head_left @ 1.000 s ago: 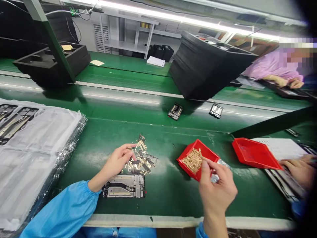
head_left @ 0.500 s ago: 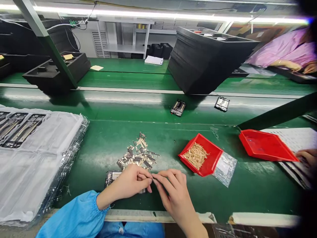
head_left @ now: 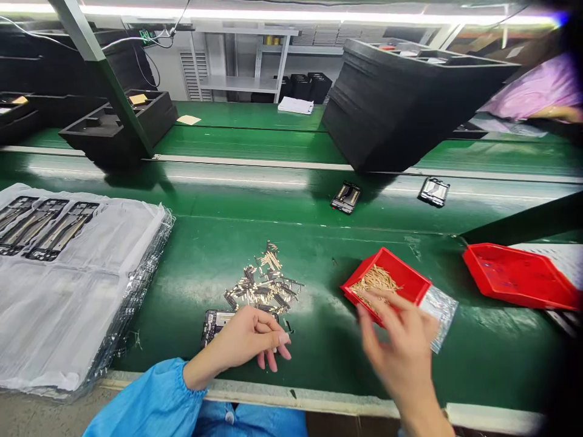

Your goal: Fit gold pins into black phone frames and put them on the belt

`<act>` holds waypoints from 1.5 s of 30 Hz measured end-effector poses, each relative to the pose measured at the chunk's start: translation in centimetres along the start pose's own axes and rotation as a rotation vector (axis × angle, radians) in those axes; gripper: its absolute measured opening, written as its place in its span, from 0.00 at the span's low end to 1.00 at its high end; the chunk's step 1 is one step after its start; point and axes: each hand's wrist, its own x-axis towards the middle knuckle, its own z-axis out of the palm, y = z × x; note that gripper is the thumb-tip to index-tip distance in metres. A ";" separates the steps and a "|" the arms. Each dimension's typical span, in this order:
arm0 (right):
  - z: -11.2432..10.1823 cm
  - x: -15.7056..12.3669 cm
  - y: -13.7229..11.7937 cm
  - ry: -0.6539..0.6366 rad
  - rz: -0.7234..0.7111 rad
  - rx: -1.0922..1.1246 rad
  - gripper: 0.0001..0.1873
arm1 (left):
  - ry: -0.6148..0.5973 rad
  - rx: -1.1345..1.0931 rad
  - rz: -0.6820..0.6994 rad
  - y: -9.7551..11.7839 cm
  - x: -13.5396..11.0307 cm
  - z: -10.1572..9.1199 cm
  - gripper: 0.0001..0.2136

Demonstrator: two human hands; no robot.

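Note:
My left hand (head_left: 255,337) is over a black phone frame (head_left: 210,325) lying near the table's front edge, covering much of it. Its thumb and forefinger press together, the other fingers loosely curled; what they pinch, if anything, is too small to make out. A small dark strip (head_left: 288,326) shows right by these fingertips. Just beyond lies a loose pile of small black and gold strips (head_left: 264,290). My right hand (head_left: 396,340), blurred, reaches over the near edge of a red bin (head_left: 410,280) with fingers apart. Inside the bin are many thin gold-coloured pieces (head_left: 376,279).
At left, a white tray stack (head_left: 104,243) in plastic holds several phone frames. Another red bin (head_left: 519,279) and a clear bag (head_left: 441,315) lie at right. Two black-framed parts (head_left: 346,198) sit further back, before tall black trays (head_left: 392,109). A person in pink (head_left: 537,91) is at far right.
My hands have parted. The right hand has moved right from the left fingertips to the red bin, its fingers spreading. The left hand stays over the phone frame. The view has shifted slightly.

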 end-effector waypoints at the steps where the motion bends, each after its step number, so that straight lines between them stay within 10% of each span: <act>1: 0.2 -0.4 -1.2 -0.057 -0.089 0.105 0.16 | -0.015 -0.044 -0.010 -0.1 0.0 0.0 0.26; 8: 2.0 -2.1 -8.5 -0.231 -0.277 0.402 0.13 | -0.051 -0.025 -0.052 -0.8 -2.1 -0.2 0.32; 15: 3.6 -1.3 -8.7 -0.441 0.065 0.680 0.04 | 0.560 1.082 0.419 -4.2 -7.1 -3.6 0.31; 25: 4.3 -2.6 -11.5 -0.867 0.278 0.666 0.11 | 0.327 1.158 0.487 -5.7 -8.7 -5.5 0.39; 45: 4.5 -2.5 -11.4 -0.870 0.289 0.656 0.12 | 0.332 1.177 0.532 -5.7 -8.5 -5.7 0.29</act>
